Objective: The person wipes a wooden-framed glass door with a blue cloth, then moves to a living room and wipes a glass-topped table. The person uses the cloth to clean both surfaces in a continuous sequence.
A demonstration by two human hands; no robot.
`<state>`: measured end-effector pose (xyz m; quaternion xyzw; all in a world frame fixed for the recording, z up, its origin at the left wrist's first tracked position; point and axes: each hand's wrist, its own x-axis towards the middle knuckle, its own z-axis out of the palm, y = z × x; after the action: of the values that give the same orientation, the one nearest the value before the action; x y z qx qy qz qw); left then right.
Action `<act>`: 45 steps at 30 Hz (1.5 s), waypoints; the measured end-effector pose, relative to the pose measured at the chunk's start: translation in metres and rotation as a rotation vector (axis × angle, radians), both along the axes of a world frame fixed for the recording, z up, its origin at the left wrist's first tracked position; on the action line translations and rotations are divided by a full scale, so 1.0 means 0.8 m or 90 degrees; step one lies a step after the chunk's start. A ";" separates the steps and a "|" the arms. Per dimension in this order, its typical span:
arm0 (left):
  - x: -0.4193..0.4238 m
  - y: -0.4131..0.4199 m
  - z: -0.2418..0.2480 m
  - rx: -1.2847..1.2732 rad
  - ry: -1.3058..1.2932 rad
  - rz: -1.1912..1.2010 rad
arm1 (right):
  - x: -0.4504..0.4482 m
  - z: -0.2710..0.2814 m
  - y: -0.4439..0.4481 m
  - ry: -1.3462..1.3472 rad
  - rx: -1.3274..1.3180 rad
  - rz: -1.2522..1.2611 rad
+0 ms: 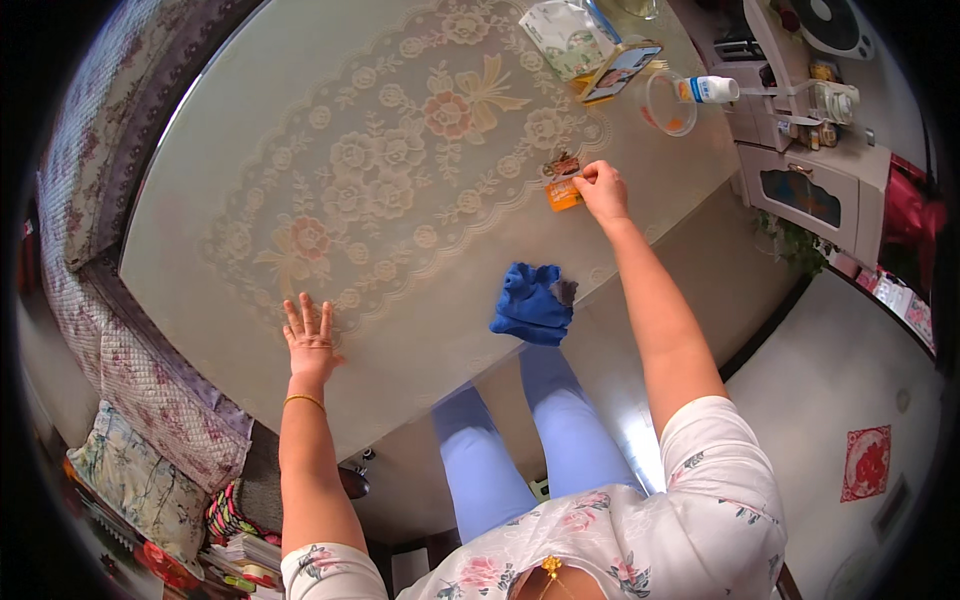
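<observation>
My left hand [309, 346] rests palm down on the floral-patterned table cover [420, 292], fingers spread, holding nothing. Farther forward on the right, my right hand [602, 191] pinches the edge of a small orange packet [562, 196] that bears writing. Just beyond the packet lies a small heap of brown scraps [562, 163], too small to make out exactly. A crumpled blue cloth [531, 306] with a greyish patch sits near the table's front edge, between my two arms and touching neither hand.
At the far right stand a tissue pack [566, 37], a propped-up phone [621, 73], a clear plastic tub [670, 105], a white bottle [709, 90] and a glass [640, 7]. A quilt-covered sofa [135, 345] borders the left side. A white cabinet [802, 195] stands beyond the right edge.
</observation>
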<state>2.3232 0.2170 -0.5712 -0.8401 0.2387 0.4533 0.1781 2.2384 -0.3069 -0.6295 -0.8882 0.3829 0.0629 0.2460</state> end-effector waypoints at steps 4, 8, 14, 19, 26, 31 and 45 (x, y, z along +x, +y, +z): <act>0.000 -0.002 0.000 -0.005 -0.003 0.004 | -0.012 -0.011 0.007 -0.086 -0.026 0.024; -0.003 0.007 -0.007 -0.023 -0.019 -0.002 | -0.026 -0.018 0.015 -0.193 0.168 -0.103; -0.005 0.009 -0.006 -0.037 -0.014 0.007 | 0.017 0.002 0.039 -0.422 0.439 -0.304; -0.002 0.005 -0.002 -0.026 -0.009 0.010 | 0.122 0.015 0.038 -0.499 0.384 -0.404; -0.002 0.012 -0.006 -0.020 -0.007 0.002 | 0.208 0.013 0.050 -0.559 0.364 -0.645; -0.004 0.013 -0.010 -0.026 -0.015 -0.005 | 0.228 0.017 0.050 -0.615 0.426 -0.729; 0.000 0.009 -0.010 -0.037 -0.016 -0.011 | 0.205 0.016 0.062 -0.548 0.411 -0.691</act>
<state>2.3236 0.2244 -0.5794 -0.8485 0.2567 0.4339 0.1609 2.4026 -0.2570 -0.6165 -0.4060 0.5985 -0.3096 0.6173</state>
